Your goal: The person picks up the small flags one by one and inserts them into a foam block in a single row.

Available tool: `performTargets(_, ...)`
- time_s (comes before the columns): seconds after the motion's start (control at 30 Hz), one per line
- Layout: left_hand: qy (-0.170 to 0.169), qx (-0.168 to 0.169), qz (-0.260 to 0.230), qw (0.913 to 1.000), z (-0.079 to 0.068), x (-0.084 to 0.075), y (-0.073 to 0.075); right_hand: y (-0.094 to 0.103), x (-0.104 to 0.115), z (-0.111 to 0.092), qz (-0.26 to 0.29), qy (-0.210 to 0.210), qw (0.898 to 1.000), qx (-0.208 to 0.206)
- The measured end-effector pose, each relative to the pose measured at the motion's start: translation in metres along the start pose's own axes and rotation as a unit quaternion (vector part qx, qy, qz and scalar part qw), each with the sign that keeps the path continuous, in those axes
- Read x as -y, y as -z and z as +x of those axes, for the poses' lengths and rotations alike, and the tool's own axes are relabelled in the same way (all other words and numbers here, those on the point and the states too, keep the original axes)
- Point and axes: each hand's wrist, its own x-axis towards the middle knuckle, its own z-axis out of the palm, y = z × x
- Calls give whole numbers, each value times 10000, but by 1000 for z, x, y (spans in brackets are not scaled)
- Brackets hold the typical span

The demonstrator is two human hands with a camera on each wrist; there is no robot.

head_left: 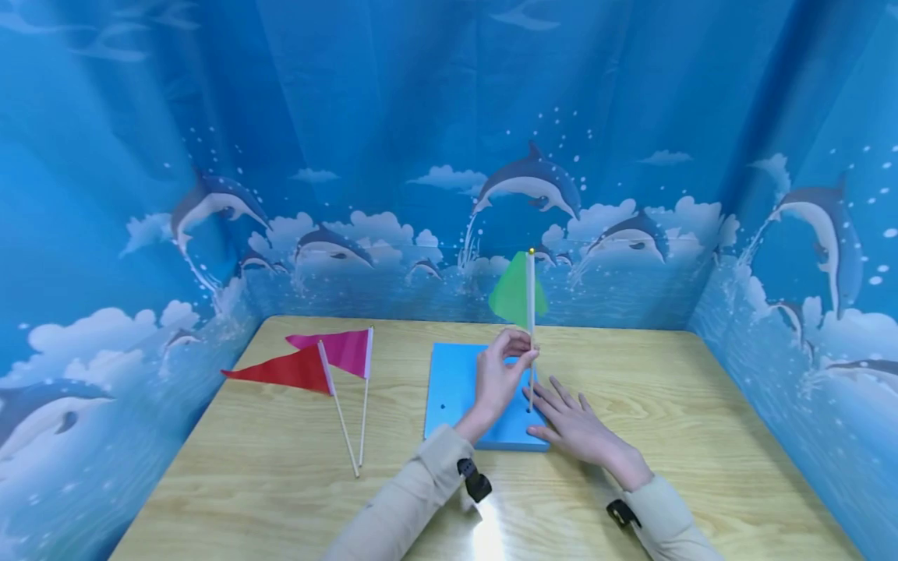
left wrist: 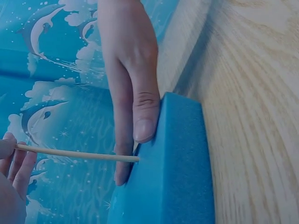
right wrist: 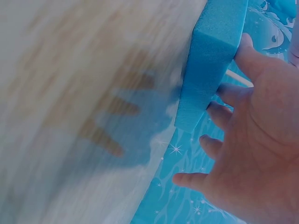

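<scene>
A green flag [head_left: 515,292] is held upright above a blue block [head_left: 452,382], its pale stick gripped partway down between the thumb and curled fingers of the left hand [head_left: 501,374]. The stick is topped with a small gold tip [head_left: 532,251]; its lower end is placed at a hole near the block's right near corner, though how deep it is seated cannot be told. Beside that end, the right hand [head_left: 578,428] is laid with its fingers spread and straightened, clasping nothing; the block is touched by its thumb and nearest fingers, while the remaining fingers are extended past the right edge. Another small hole [head_left: 443,406] is seen toward the block's left side. Both forearms are covered by light sleeves [head_left: 414,491], and a black strap [head_left: 477,481] is worn at the left wrist. Well to the left, a red flag [head_left: 291,370] and a magenta flag [head_left: 344,351] are laid on the wood-grain table [head_left: 231,483], their stick ends set close together. The table is bordered by a blue curtain [head_left: 393,156] printed with dolphins and clouds.
</scene>
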Motion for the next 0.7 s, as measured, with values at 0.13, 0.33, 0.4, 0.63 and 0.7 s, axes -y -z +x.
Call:
performTargets(0.13,-98,19,101,9999,-1,1,1,1,0,0,33,0,10000,-22)
performTargets(0.33,-131,145,312,9993,-5,4,1,0,0,0,16,4,10000,17)
performTargets(0.4,-38,236,383,9990,-7,6,2,0,0,0,0,19,10000,20)
performTargets(0.63,306,522,569,9965,-12,12,2,1,0,0,53,14,9999,88)
performTargets(0.7,343,549,577,9962,-12,13,2,1,0,0,73,11,9999,96)
